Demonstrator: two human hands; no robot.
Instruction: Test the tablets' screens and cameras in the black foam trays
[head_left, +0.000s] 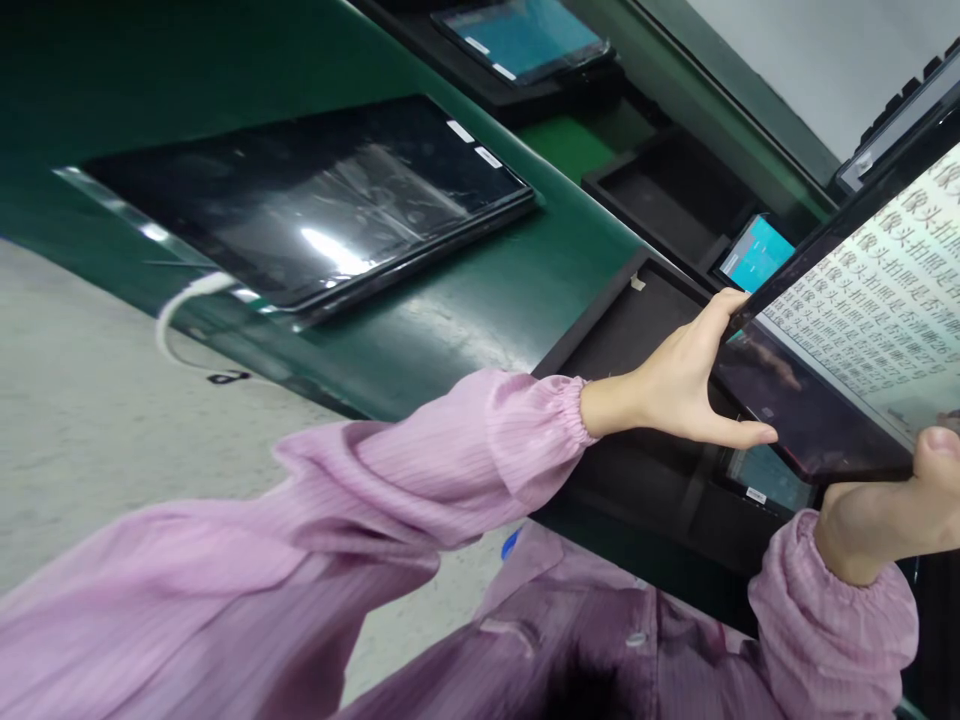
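Note:
I hold a tablet (855, 330) tilted up at the right, its lit screen full of dense printed characters. My left hand (682, 385) grips its left edge, thumb on the dark lower part of the glass and fingers behind. My right hand (892, 500) grips the tablet's lower corner with the thumb on the front; most of its fingers are hidden behind. Both arms wear pink sleeves. Beneath the tablet lies a black tray (622, 340) on the green conveyor belt (465, 320).
A dark tablet (315, 200) with a white cable (180, 310) rests on the belt at the left. Further along are another black tray (667, 190), a tablet with a blue screen (525, 35) and a small blue-lit screen (757, 255). Grey floor lies at the left.

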